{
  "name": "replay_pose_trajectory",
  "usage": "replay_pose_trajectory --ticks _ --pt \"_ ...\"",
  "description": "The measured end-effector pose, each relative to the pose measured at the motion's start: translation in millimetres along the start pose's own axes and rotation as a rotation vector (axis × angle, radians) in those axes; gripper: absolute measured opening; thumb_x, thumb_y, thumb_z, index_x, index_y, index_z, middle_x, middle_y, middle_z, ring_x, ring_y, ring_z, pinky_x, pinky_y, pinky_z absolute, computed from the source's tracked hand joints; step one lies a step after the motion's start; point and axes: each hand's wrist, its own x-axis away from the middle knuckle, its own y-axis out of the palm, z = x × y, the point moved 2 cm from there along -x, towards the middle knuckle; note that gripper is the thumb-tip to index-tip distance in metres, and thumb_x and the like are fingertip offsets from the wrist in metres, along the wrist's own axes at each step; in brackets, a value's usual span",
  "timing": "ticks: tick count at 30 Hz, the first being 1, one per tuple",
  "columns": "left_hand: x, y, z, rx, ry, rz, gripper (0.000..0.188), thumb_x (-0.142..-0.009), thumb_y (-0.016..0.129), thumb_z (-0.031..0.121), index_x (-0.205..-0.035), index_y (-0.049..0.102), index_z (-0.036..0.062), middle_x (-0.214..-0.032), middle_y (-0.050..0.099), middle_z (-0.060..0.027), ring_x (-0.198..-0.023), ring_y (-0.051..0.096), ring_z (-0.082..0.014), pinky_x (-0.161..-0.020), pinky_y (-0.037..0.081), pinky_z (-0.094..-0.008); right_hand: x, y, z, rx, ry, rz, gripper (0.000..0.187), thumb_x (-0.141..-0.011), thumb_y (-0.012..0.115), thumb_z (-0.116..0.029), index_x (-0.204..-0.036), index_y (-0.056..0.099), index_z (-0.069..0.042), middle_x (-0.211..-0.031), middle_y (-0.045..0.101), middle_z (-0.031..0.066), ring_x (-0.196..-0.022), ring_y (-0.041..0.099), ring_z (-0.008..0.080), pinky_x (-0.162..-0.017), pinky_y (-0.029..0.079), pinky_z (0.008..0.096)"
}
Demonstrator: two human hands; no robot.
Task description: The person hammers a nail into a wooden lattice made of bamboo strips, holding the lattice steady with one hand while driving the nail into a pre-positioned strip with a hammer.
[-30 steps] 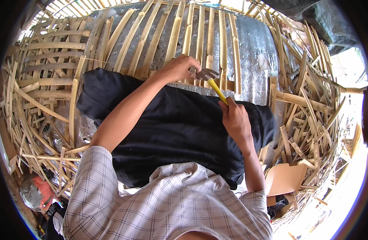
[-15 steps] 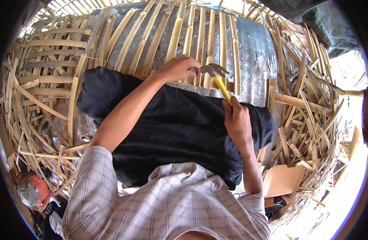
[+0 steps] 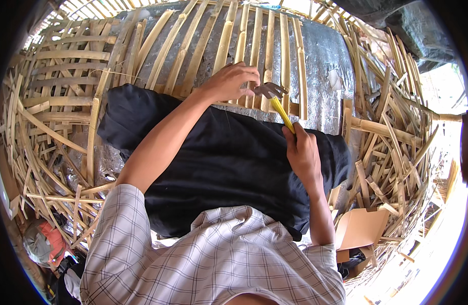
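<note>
My right hand [image 3: 303, 152] is wrapped round the yellow handle of a claw hammer [image 3: 282, 113]. The hammer's metal head is close to the fingertips of my left hand [image 3: 230, 83], over the near end of a row of bamboo slats [image 3: 225, 40]. My left fingers are curled into a pinch there; whatever they hold, if anything, is too small or hidden to name. A crosswise bamboo strip [image 3: 294, 109] runs under the slats' near ends, partly covered by my left hand and the hammer.
Under the slats lies a grey, shiny sheet [image 3: 323, 66]. Black cloth [image 3: 219, 157] covers my lap. Woven bamboo [image 3: 71, 54] stands at the left, and heaped bamboo offcuts [image 3: 391, 168] at the right, near an open cardboard box [image 3: 361, 229]. A red and grey bag [image 3: 46, 243] sits lower left.
My left hand has shifted slightly up and to the right along the slats. The hammer head has dipped a little and moved slightly left, nearer my left fingertips.
</note>
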Motion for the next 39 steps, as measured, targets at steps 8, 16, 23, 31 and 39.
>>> replay_pose_trajectory --ticks 8,16,23,31,39 --pt "-4 -7 -4 0.158 -0.046 -0.158 0.041 -0.079 0.087 0.011 -0.117 0.073 0.0028 -0.131 0.066 -0.0045 -0.123 0.065 -0.0298 -0.105 0.053 -0.0423 -3 1 0 -0.008 -0.010 0.022 0.029 -0.104 0.067 -0.019 -0.087 0.055 0.001 -0.070 0.061 0.0280 -0.070 0.061 0.0515 -0.058 0.045 0.0547" --pt "-6 -10 0 0.160 -0.089 -0.195 0.039 -0.077 0.088 0.010 -0.114 0.075 0.0029 -0.132 0.066 -0.0035 -0.123 0.065 -0.0290 -0.106 0.053 -0.0428 -3 3 0 -0.030 0.007 0.002 0.029 -0.104 0.066 -0.018 -0.087 0.055 0.001 -0.070 0.061 0.0285 -0.071 0.060 0.0515 -0.058 0.044 0.0546" --pt "-5 -4 -5 0.168 -0.068 -0.145 0.036 -0.076 0.089 0.007 -0.110 0.077 0.0060 -0.130 0.068 -0.0033 -0.120 0.066 -0.0285 -0.104 0.054 -0.0429 -3 10 2 -0.048 -0.036 0.015 0.025 -0.104 0.067 -0.017 -0.092 0.057 0.003 -0.071 0.058 0.0281 -0.068 0.057 0.0504 -0.057 0.041 0.0519" --pt "-5 1 -9 0.196 -0.060 -0.110 0.034 -0.079 0.088 0.014 -0.111 0.078 0.0080 -0.123 0.071 -0.0031 -0.119 0.067 -0.0284 -0.102 0.053 -0.0426 -8 -4 -13 0.071 0.004 0.027 0.027 -0.104 0.066 -0.023 -0.091 0.060 0.001 -0.075 0.065 0.0275 -0.073 0.063 0.0508 -0.062 0.046 0.0573" --pt "0 3 -1 -0.035 0.027 0.024 0.035 -0.086 0.082 0.012 -0.120 0.075 0.0114 -0.125 0.070 -0.0025 -0.121 0.066 -0.0243 -0.117 0.033 -0.0529 -3 3 -4 0.111 -0.035 -0.023 0.021 -0.103 0.068 -0.020 -0.099 0.063 0.001 -0.075 0.063 0.0268 -0.071 0.059 0.0494 -0.063 0.044 0.0550"
